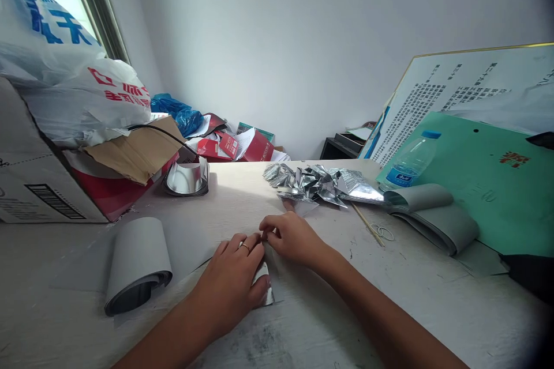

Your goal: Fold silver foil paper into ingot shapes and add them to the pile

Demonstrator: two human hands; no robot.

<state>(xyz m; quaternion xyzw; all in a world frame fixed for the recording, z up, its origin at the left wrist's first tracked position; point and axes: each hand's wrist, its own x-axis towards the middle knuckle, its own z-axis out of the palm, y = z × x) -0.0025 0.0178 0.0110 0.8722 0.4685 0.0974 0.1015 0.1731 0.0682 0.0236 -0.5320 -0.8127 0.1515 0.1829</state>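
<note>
Head view: the left hand (236, 282) lies over a small, flat, silver-white foil-like piece (263, 270) on the white tabletop (303, 328), apparently to steady it; whether it grips or merely presses cannot be told. The right hand (296, 236) bends thumb and forefinger together at the piece's far end; a pinch is unconfirmed. Crumpled silver foil packets (318, 181) lie just beyond the right hand, presumably for easy reach. A grey curled sheet roll (141, 248) stands left of the left hand, likely clear of its work.

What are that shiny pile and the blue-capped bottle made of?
Shiny pile: probably metal foil or metallized film, mirror-bright with sharp creases. Blue-capped bottle: likely clear, glossy plastic, judging by its see-through wall and bright highlights.
</note>
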